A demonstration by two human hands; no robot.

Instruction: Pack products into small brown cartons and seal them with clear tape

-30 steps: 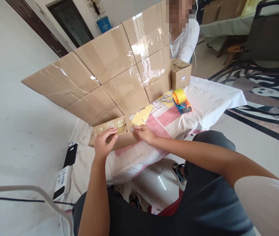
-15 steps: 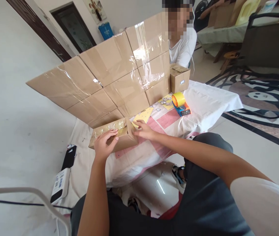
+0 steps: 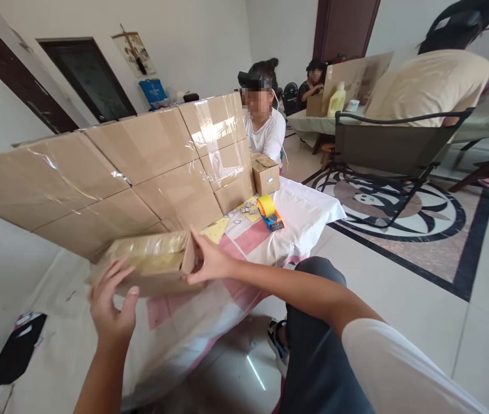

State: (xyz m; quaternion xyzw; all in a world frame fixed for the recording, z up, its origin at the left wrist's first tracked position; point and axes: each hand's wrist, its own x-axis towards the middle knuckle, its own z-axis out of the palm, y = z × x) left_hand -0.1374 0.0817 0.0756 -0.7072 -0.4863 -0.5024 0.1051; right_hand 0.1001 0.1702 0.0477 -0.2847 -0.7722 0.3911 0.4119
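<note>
A taped cardboard box [image 3: 158,270] lies on the cloth-covered table, its top shiny with clear tape and slightly blurred. My right hand [image 3: 210,259] grips its right end, fingers at the upper edge and thumb lower down. At the box's left front, my left hand [image 3: 112,305] has its fingers spread; whether the fingertips touch the box I cannot tell. Behind stands a large upright cardboard panel [image 3: 149,184] with strips of clear tape across it. Off to the right sits a tape dispenser [image 3: 271,214] with a yellow roll.
A small closed carton [image 3: 265,175] stands at the panel's right end, near a person in a white shirt [image 3: 272,135]. The tablecloth [image 3: 308,201] hangs over the table edge. A dark object [image 3: 15,348] lies at left. A folding chair [image 3: 391,149] stands right.
My view has swung right and up. The near end of the box has lifted or turned slightly; my right hand has closed on its end, and my left hand has come off its top.
</note>
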